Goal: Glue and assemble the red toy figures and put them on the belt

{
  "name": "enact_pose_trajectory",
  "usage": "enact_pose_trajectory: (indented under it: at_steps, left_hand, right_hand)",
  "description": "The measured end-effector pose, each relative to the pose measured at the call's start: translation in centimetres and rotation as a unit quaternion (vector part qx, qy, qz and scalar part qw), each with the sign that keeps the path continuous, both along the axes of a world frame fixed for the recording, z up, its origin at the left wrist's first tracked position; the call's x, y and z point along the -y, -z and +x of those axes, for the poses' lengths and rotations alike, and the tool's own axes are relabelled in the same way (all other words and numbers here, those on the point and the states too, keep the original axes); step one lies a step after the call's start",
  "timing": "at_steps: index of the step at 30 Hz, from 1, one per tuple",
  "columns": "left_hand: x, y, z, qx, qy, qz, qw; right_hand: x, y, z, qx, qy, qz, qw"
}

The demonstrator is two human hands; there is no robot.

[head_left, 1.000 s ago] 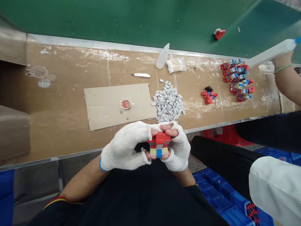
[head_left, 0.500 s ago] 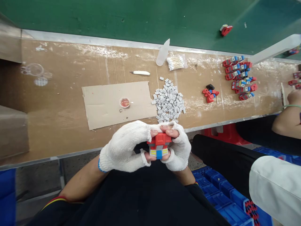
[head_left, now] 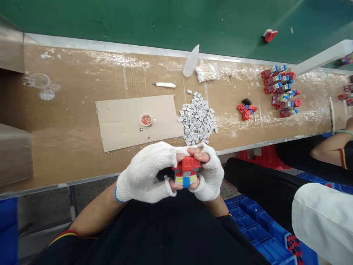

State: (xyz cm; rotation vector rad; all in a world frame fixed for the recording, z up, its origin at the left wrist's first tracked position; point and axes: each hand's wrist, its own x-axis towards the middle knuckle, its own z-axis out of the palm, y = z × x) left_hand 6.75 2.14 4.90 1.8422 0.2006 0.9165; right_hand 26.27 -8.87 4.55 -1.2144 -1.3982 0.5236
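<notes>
Between both hands is a toy robot torso (head_left: pixel 187 170), red at the top, grey in the middle, with a white, yellow and blue lower part. My left hand (head_left: pixel 154 173), in a white knit glove with bare fingertips, is closed on its left side. On the other side my right hand (head_left: pixel 208 173), gloved the same way, grips it with thumb and fingers. The torso is held in front of the table's near edge, close to my body. Just beyond the hands lies a heap of small grey pieces (head_left: pixel 197 119). The torso's underside is hidden.
A flat cardboard sheet (head_left: pixel 121 125) carries a small cup of reddish liquid (head_left: pixel 146 119). Behind are a craft knife (head_left: pixel 164 85), a white squeeze bottle (head_left: pixel 191 62) and bagged cotton swabs (head_left: pixel 207 73). Red-blue toy parts (head_left: pixel 280 88) stand at right, near a co-worker's arm (head_left: pixel 329 147).
My hands keep the same hold on the toy robot torso, with hardly any movement. At the right edge, the co-worker's arm has shifted left and lower.
</notes>
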Motion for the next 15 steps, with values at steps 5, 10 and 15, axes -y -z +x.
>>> enact_pose_trajectory:
  at_steps: [5,10,15]
  left_hand:
    - [0.01,-0.30,0.17,0.004,0.002,0.004,1.000]
    - [0.12,0.01,0.23,0.011,0.001,-0.002,1.000]
    - [0.36,0.22,0.28,0.003,-0.010,-0.010,1.000]
  right_hand:
    - [0.06,0.08,0.05,-0.007,-0.011,0.003,1.000]
    - [0.16,0.22,0.16,-0.008,-0.008,-0.001,1.000]
    - [0.09,0.11,0.16,-0.013,-0.018,-0.004,1.000]
